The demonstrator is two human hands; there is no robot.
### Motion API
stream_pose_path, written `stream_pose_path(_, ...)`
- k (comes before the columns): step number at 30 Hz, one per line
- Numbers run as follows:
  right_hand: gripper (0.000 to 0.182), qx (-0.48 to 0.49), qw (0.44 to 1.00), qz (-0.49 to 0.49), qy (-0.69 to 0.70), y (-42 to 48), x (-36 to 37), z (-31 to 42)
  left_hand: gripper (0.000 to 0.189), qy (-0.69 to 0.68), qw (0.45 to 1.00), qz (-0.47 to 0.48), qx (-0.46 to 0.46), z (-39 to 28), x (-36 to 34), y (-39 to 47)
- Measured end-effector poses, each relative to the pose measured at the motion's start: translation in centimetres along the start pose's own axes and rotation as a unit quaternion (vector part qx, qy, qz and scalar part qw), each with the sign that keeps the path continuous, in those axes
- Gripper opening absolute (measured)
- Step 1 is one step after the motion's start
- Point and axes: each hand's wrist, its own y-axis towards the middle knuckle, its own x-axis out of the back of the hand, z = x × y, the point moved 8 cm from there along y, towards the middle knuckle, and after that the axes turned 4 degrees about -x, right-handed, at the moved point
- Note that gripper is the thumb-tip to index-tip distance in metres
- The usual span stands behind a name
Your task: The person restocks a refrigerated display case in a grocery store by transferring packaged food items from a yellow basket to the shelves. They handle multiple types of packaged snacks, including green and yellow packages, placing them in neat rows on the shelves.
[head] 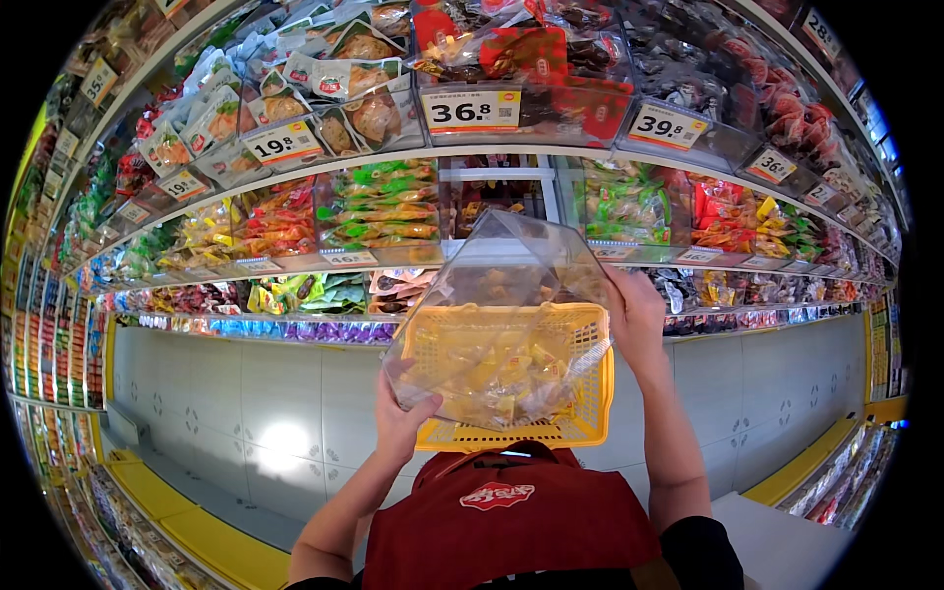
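Observation:
Both of my hands hold a clear plastic bin (509, 258), tilted in front of me over a yellow plastic basket (605, 413). My left hand (402, 413) grips the bin's lower left corner, thumb on the near side. On the far right edge, my right hand (638, 310) has hold of the upper corner. Through the clear walls I see small yellow-wrapped snack packets (527, 365); whether they lie in the bin or in the basket below is hard to tell. Beyond the bin is a gap (498, 173) in the shelf row, framed in white.
Shelves ahead carry clear bins of packaged snacks (376, 199) with price tags (472, 110) along a white shelf edge (509, 150). Grey floor tiles (280, 383) lie below. Low yellow-edged shelving (214, 542) runs behind at left, and a white surface (789, 542) is near my right elbow.

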Motion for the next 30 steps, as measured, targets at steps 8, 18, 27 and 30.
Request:
stream_pose_path(8,0.05,-0.092,0.995,0.023,0.005,-0.7,2.1,1.5,0.062,-0.248,0.946,-0.024,0.209,3.7,-3.7,-1.3)
stream_pose_path(18,0.063,0.007,0.988,0.153,-0.018,-6.0,-0.8,8.5,0.032,-0.368,0.903,0.022,0.219,2.7,-7.8,2.0)
stream_pose_path(27,0.017,0.12,0.969,0.138,-0.163,-0.3,-6.5,4.1,0.042,-0.357,0.916,0.014,0.184,-0.5,-12.2,10.7)
stream_pose_path(30,0.014,0.136,0.968,0.125,-0.173,2.3,-8.1,1.9,0.047,-0.35,0.917,0.021,0.19,-0.8,-13.3,13.8)
